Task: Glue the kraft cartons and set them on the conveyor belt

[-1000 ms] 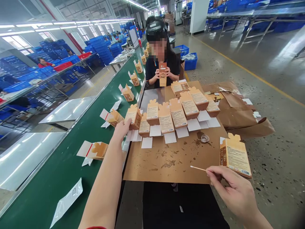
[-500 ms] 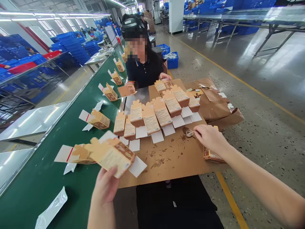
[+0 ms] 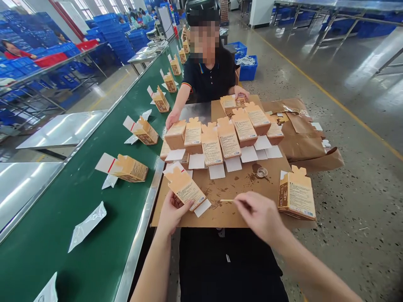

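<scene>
In my left hand [image 3: 174,212] is a tan and brown paper carton [image 3: 187,187], tilted, its white bottom flap hanging out toward me. My right hand [image 3: 260,214] pinches a cotton swab [image 3: 227,200], whose end points at the carton's lower edge but stays apart from it. Beyond my hands, several similar cartons [image 3: 211,144] lie piled with white flaps toward me. A small clear dish [image 3: 262,172] stands on the wet-spotted cardboard sheet [image 3: 201,220]. Right of my right hand, another carton [image 3: 297,195] rests at the cardboard's edge.
On my left runs a green conveyor belt [image 3: 85,184] carrying open cartons [image 3: 130,167] and silver pouches [image 3: 87,226]. Opposite me, a co-worker [image 3: 204,79] has one hand at the pile's left end. Brown wrapping paper [image 3: 302,142] lies to the right.
My left hand has picked a carton from the pile's left end and brought it nearer. My right hand went to the dish with the swab, then came back left. The co-worker put a carton on the pile.
</scene>
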`<action>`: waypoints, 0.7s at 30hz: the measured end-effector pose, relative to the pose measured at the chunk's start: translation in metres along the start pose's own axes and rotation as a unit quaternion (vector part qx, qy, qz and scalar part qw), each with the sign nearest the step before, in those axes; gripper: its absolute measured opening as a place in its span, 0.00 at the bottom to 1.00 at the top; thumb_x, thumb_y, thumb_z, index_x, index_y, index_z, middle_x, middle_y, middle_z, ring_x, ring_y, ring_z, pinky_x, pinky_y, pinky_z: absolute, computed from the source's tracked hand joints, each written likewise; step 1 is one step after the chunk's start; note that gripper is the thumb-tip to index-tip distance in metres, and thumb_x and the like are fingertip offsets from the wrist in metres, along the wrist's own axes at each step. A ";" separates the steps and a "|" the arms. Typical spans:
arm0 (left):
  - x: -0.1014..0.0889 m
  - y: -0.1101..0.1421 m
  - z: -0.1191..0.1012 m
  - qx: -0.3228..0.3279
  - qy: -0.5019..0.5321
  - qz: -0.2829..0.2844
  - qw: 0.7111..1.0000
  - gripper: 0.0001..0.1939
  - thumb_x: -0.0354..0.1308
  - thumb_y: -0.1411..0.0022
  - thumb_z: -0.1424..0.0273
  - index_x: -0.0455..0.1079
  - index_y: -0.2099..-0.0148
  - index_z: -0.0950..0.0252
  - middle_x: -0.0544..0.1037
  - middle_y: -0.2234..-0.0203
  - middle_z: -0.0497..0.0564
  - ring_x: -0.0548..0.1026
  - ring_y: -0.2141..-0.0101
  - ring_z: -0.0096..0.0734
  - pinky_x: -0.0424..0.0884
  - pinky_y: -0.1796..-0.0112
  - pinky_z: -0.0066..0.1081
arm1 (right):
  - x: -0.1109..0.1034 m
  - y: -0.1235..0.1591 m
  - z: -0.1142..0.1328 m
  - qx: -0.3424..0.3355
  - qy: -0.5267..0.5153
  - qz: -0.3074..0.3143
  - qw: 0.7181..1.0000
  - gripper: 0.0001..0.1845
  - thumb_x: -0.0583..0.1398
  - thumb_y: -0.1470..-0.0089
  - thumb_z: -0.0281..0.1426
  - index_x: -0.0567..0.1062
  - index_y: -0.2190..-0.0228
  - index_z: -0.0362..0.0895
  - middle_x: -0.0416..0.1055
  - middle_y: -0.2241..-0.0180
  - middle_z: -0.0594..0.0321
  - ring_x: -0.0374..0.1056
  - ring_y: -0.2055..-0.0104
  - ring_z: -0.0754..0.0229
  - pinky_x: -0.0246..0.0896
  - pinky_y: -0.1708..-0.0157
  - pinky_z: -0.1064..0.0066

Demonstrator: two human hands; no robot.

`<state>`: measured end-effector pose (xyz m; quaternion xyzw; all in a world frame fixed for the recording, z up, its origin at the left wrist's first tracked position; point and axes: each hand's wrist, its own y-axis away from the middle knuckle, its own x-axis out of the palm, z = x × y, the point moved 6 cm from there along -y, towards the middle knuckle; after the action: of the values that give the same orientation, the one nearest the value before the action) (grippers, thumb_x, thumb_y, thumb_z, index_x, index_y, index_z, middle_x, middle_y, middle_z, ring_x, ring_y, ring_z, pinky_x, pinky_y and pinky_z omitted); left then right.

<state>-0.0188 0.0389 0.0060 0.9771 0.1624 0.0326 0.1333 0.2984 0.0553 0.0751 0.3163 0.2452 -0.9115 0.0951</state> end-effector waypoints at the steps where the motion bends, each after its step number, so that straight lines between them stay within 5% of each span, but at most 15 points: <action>1: 0.000 0.001 0.001 0.001 -0.003 0.003 1.000 0.45 0.91 0.59 0.49 0.78 0.45 0.62 0.90 0.47 0.64 0.89 0.45 0.59 0.85 0.40 0.54 | 0.020 0.005 0.007 0.000 -0.022 0.004 1.000 0.13 0.62 0.23 0.29 0.83 0.62 0.50 0.82 0.70 0.65 0.77 0.71 0.60 0.74 0.66 0.69; 5: 0.001 0.001 0.011 0.018 -0.012 0.007 1.000 0.45 0.90 0.57 0.50 0.77 0.43 0.61 0.89 0.47 0.63 0.89 0.44 0.60 0.86 0.41 0.55 | 0.080 0.011 0.012 -0.017 -0.046 0.015 0.999 0.14 0.60 0.24 0.26 0.82 0.63 0.49 0.80 0.71 0.65 0.75 0.72 0.61 0.72 0.69 0.71; 9: -0.003 0.001 0.023 0.046 -0.015 -0.015 0.999 0.45 0.89 0.56 0.50 0.76 0.41 0.60 0.89 0.48 0.62 0.89 0.47 0.59 0.86 0.44 0.55 | 0.095 0.008 0.005 -0.030 -0.043 0.015 0.999 0.17 0.58 0.22 0.27 0.82 0.64 0.49 0.79 0.72 0.65 0.74 0.74 0.60 0.70 0.71 0.70; 15: 0.000 0.019 0.022 0.082 -0.089 -0.005 0.993 0.43 0.87 0.50 0.51 0.73 0.39 0.59 0.87 0.44 0.61 0.87 0.42 0.57 0.85 0.41 0.52 | 0.059 0.016 0.004 -0.014 -0.045 -0.014 0.999 0.14 0.59 0.22 0.27 0.81 0.61 0.50 0.81 0.69 0.64 0.76 0.71 0.59 0.74 0.68 0.69; 21: 0.004 0.041 0.033 0.139 -0.194 -0.069 0.969 0.40 0.82 0.45 0.51 0.70 0.37 0.58 0.85 0.47 0.59 0.87 0.48 0.54 0.86 0.50 0.47 | 0.013 0.035 0.007 0.030 -0.056 -0.049 0.997 0.11 0.62 0.25 0.26 0.81 0.61 0.51 0.81 0.70 0.67 0.75 0.72 0.61 0.74 0.70 0.71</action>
<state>0.0012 -0.0051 -0.0148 0.9601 0.2034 -0.1899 0.0270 0.2955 0.0210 0.0582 0.2551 0.2275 -0.9382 0.0548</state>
